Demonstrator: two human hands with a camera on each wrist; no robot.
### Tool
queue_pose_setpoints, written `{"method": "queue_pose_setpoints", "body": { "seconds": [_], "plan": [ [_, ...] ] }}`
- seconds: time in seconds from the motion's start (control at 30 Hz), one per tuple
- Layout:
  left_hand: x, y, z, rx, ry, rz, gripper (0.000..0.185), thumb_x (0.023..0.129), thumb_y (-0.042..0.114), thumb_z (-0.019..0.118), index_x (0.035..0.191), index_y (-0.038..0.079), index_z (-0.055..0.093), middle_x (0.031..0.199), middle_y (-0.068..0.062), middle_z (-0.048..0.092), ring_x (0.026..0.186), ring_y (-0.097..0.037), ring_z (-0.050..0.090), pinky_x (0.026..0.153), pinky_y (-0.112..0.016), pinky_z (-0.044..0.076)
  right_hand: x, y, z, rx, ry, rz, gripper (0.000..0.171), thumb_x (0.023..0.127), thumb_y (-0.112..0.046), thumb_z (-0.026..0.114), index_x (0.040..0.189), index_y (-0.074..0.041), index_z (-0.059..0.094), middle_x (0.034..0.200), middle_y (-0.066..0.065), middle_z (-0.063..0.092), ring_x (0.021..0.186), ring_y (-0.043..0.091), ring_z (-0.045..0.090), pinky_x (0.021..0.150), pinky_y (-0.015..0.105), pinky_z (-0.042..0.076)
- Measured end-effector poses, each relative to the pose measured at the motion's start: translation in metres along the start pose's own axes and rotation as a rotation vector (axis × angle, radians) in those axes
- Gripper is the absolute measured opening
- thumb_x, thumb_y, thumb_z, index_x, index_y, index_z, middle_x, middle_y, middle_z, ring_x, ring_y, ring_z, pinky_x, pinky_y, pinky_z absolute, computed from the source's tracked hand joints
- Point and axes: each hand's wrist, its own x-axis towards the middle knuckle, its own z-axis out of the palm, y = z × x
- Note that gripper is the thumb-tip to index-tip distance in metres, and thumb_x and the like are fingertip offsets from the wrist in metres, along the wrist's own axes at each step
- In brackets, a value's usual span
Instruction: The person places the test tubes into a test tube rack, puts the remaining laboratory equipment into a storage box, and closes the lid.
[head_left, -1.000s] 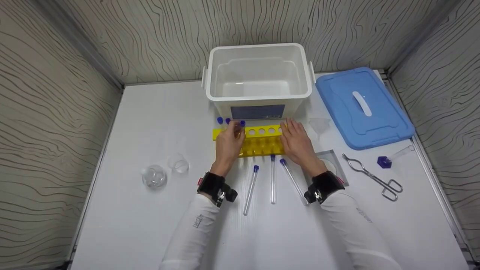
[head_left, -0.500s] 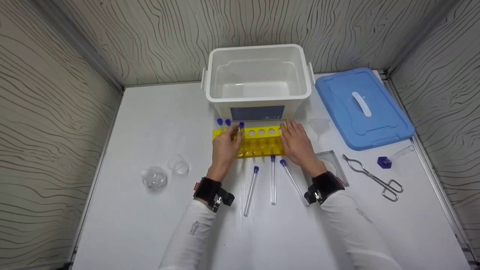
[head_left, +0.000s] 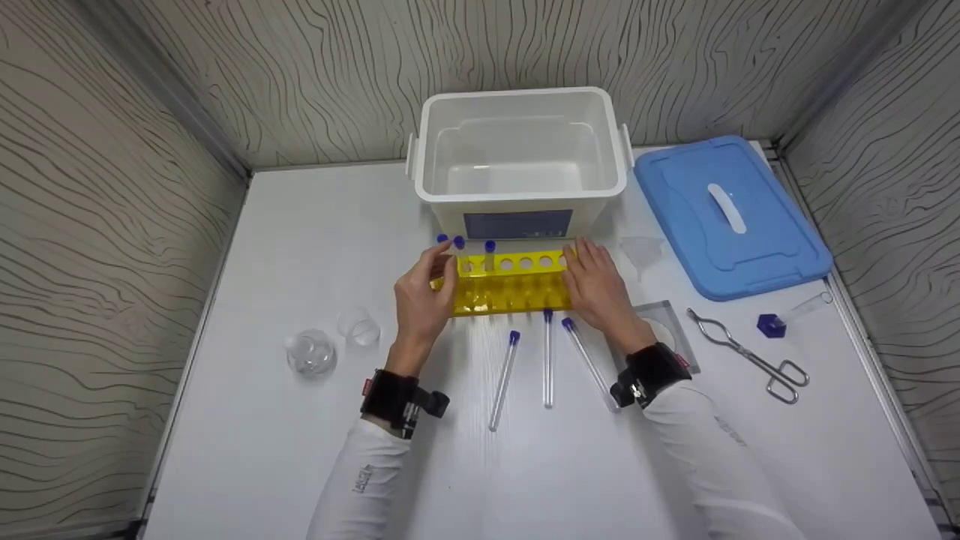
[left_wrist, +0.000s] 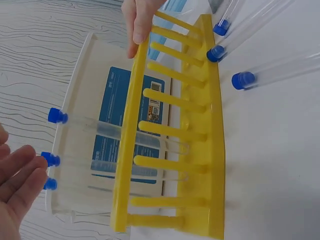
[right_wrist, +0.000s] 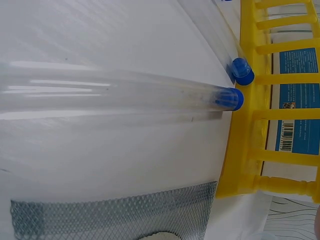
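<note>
A yellow test tube rack (head_left: 517,289) stands in front of the white bin. Several of its holes hold nothing; three blue-capped test tubes (left_wrist: 107,131) stand upright in its left part. My left hand (head_left: 422,304) is at the rack's left end, its fingers (left_wrist: 22,177) loosely bent beside the blue caps, seemingly holding no tube. My right hand (head_left: 600,289) holds the rack's right end, fingers over the top plate and thumb in front. Three more capped test tubes (head_left: 504,382) lie on the table before the rack, their caps towards it.
Behind the rack stands the white bin (head_left: 521,199); its blue lid (head_left: 735,217) lies to the right. A funnel (head_left: 641,253), a wire gauze (head_left: 679,330), metal tongs (head_left: 742,352) and a small cylinder with a blue base (head_left: 771,325) lie right. Two clear glass vessels (head_left: 310,354) stand left.
My left hand has let go of the third test tube, which now stands in the rack, and has shifted left towards the rack's end. The right hand has stayed in place.
</note>
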Motion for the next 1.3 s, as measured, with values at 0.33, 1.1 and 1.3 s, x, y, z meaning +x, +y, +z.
{"method": "queue_pose_setpoints", "body": {
  "seconds": [0.33, 1.1, 1.3],
  "plan": [
    [-0.021, -0.03, -0.011, 0.103, 0.082, 0.001, 0.019, 0.095, 0.012, 0.062, 0.109, 0.004, 0.072, 0.103, -0.01, 0.075, 0.097, -0.023, 0.071, 0.087, -0.034, 0.059, -0.001, 0.001, 0.0, -0.007, -0.032, 0.014, 0.055, 0.105, -0.03, 0.037, 0.151, 0.001, 0.037, 0.16, 0.025, 0.031, 0.151, 0.039, 0.027, 0.127, 0.051, 0.017],
    [-0.065, -0.085, 0.023, 0.31, -0.418, -0.348, 0.06, 0.102, 0.032, 0.049, 0.155, 0.009, 0.032, 0.155, -0.013, 0.042, 0.142, -0.029, 0.043, 0.118, -0.044, 0.039, 0.0, 0.001, -0.001, -0.007, -0.033, 0.006, 0.055, 0.106, -0.03, 0.036, 0.151, 0.002, 0.036, 0.159, 0.025, 0.032, 0.15, 0.039, 0.028, 0.127, 0.051, 0.017],
    [-0.067, -0.089, 0.029, 0.359, -0.499, -0.317, 0.068, 0.103, 0.038, 0.045, 0.159, 0.009, 0.021, 0.163, -0.013, 0.028, 0.151, -0.028, 0.03, 0.124, -0.044, 0.029, 0.001, -0.002, -0.003, -0.021, -0.083, 0.035, 0.057, 0.106, -0.032, 0.034, 0.154, -0.001, 0.031, 0.162, 0.022, 0.026, 0.152, 0.037, 0.023, 0.128, 0.05, 0.014]
  ]
}}
